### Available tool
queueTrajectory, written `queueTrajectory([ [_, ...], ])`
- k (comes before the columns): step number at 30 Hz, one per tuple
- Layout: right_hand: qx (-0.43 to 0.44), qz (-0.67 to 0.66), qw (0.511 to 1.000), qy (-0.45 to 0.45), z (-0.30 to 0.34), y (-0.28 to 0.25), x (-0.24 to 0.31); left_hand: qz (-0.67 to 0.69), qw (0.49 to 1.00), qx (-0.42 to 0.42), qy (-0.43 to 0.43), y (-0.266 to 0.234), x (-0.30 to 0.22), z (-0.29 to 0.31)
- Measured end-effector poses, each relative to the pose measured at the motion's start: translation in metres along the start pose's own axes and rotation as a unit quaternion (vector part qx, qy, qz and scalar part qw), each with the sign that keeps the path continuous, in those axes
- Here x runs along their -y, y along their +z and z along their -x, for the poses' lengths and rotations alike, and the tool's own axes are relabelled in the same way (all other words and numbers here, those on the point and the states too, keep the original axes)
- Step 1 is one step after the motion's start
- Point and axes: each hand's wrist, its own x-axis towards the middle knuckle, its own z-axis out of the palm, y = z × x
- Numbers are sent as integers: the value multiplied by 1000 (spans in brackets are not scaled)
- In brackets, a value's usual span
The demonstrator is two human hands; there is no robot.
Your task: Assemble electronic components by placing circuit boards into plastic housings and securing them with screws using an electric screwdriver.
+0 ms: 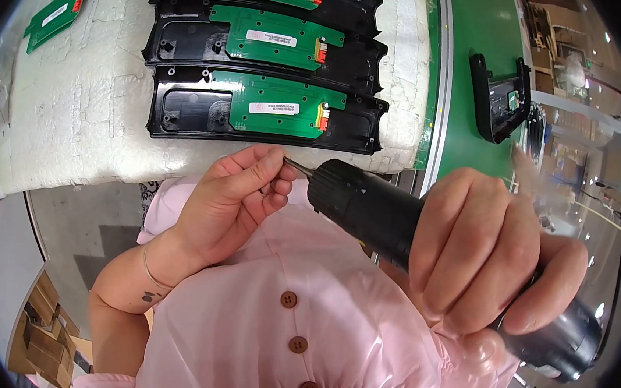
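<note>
My right hand (482,253) is wrapped round a black electric screwdriver (368,206), which points left in front of my chest. At the tip of its thin metal bit, my left hand (236,195) pinches with thumb and forefinger; anything small between them is too hidden to name. Just beyond my left hand lies the nearest black plastic panel (192,113), with a green circuit board (289,100) seated in it. The board carries a white label and a red-and-white connector at its right end. Neither hand touches the panel.
More black panels with boards (265,38) lie in a row behind, on a white foam-covered surface (82,107). Loose circuit boards (60,13) lie at the far left. A black plastic housing (500,100) stands on the green bench (480,24) at right. Cardboard boxes (50,341) are at lower left.
</note>
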Motion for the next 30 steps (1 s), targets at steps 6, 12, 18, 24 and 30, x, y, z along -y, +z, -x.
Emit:
queueTrajectory([
  [6,-97,48,994,-11,2,-5,-17,-67,995,-27,-74,24,-1,3],
  [12,-183,62,981,23,-1,4,-41,-109,992,22,-66,14,-6,7],
  [18,-199,70,976,51,-7,10,-43,-128,991,11,-39,10,-10,11],
  [24,-190,93,975,68,-12,14,-44,-102,993,-53,5,9,-9,12],
  [30,-134,62,989,22,-11,5,-35,-42,996,-74,5,9,-12,11],
])
